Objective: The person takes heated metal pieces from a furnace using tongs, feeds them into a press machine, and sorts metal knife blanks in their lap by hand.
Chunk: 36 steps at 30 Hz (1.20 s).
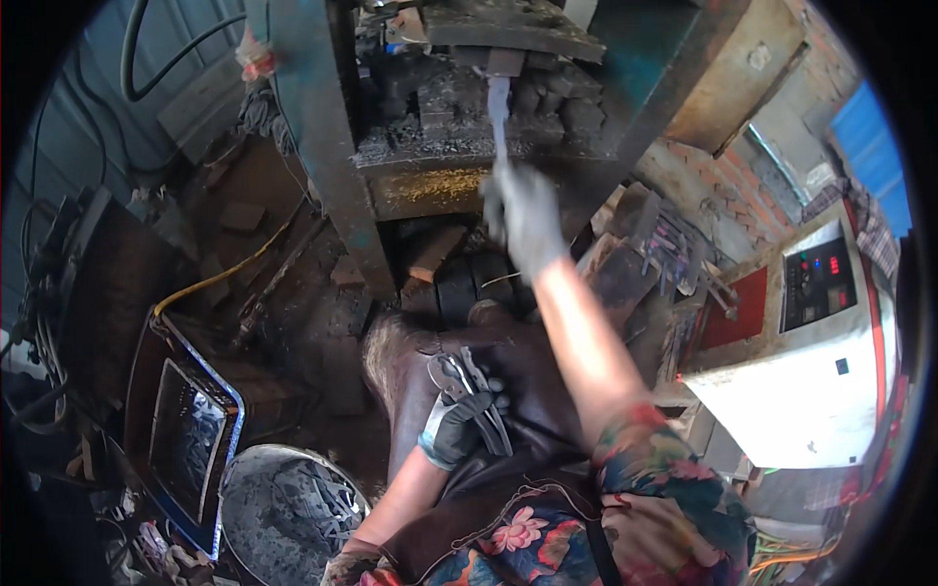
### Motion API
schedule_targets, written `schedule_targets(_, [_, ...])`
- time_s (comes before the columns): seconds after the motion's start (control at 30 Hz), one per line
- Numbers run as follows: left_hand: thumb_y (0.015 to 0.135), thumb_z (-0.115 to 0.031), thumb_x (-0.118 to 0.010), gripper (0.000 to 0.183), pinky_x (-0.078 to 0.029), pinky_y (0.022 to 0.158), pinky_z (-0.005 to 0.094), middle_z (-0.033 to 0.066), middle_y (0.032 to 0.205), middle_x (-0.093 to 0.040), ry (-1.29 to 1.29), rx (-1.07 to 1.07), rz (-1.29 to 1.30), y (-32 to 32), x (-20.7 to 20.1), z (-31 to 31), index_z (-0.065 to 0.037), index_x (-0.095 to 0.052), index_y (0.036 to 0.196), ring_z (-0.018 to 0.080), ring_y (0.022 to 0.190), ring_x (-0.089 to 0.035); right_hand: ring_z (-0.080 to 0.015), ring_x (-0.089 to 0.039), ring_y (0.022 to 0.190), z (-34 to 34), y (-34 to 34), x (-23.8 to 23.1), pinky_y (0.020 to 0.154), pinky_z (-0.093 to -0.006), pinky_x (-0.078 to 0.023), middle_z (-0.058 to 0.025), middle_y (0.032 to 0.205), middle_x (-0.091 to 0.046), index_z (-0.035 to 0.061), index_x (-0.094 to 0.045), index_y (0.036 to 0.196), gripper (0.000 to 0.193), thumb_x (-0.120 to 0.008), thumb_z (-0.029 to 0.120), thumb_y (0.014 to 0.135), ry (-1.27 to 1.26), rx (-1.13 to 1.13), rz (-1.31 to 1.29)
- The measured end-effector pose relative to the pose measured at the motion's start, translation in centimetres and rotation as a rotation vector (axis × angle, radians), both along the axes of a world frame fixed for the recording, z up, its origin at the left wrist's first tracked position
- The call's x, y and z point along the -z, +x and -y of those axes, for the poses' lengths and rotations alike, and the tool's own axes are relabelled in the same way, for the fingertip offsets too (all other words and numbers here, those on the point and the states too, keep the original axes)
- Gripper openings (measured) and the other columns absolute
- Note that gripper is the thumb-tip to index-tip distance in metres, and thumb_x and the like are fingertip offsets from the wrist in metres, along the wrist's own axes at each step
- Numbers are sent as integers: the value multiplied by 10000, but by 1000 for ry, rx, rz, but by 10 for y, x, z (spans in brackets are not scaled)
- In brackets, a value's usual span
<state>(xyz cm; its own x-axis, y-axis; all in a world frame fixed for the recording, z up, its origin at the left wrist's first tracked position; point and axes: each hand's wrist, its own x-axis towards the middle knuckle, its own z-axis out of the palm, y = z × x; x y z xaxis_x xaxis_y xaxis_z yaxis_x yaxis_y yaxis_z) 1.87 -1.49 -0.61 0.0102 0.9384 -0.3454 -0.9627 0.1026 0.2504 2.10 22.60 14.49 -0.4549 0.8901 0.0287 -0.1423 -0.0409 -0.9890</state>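
My right hand (532,223), in a pale grey glove and slightly blurred, is stretched forward, closed around the near end of a long, flat light-grey strip-like tool (499,105). The tool's far end reaches the underside of a small metal block (505,62) on the press (532,39); contact cannot be made out. Over my lap, my left hand (459,425), in a dark-palmed glove with a light cuff, is closed around dark metal pliers (451,375). They lie against the brown leather apron (415,391), their handles pointing down to the right.
A round bucket (256,488) with dark metal parts stands at lower left, beside a blue-edged metal frame (233,430). On the right is a white control cabinet (782,410) with a lit panel. Metal pieces (674,244) lie in a pile between cabinet and press. Bricks (436,252) sit under the press.
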Motion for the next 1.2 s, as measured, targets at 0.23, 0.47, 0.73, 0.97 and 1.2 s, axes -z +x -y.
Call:
schedule_targets(0.23, [826,4,-659,320,-547,780,352,83,970,-655,52,-13,-56,8,7,-5,-68,-582,1128,232,878,-649,-197,-619,1084,103,-36,-2,880,-310,-532,-157,1254,-585,67,-391,1420,575,-640,235,930,315,-682,-326])
schedule_targets(0.47, [807,18,-683,425,-541,783,387,72,1018,-647,57,-21,-48,12,-2,-12,-123,-546,1184,262,899,-628,-106,-545,704,-50,193,143,641,-225,-457,-15,832,-618,101,-625,951,309,-559,403,958,-376,517,-610])
schedule_targets(0.73, [817,28,-666,419,-561,759,398,76,1039,-648,38,-25,-72,11,2,-8,-139,-559,1186,259,911,-626,-86,-460,468,-37,215,136,405,-233,-343,16,618,-526,74,-628,868,355,-550,408,962,-342,748,-216])
schedule_targets(0.97, [834,29,-631,407,-532,795,381,68,1034,-638,0,-5,-100,9,-4,-4,-132,-544,1198,250,899,-619,-70,-398,395,10,124,22,373,-215,-285,20,533,-471,38,-611,859,355,-492,342,997,24,218,62])
schedule_targets(1.2, [843,16,-649,378,-563,761,387,84,1044,-654,37,-16,-24,7,3,-2,-118,-556,1184,255,920,-643,-72,-410,431,-34,37,-27,393,-223,-290,21,559,-475,37,-597,856,348,-518,356,970,-11,17,151])
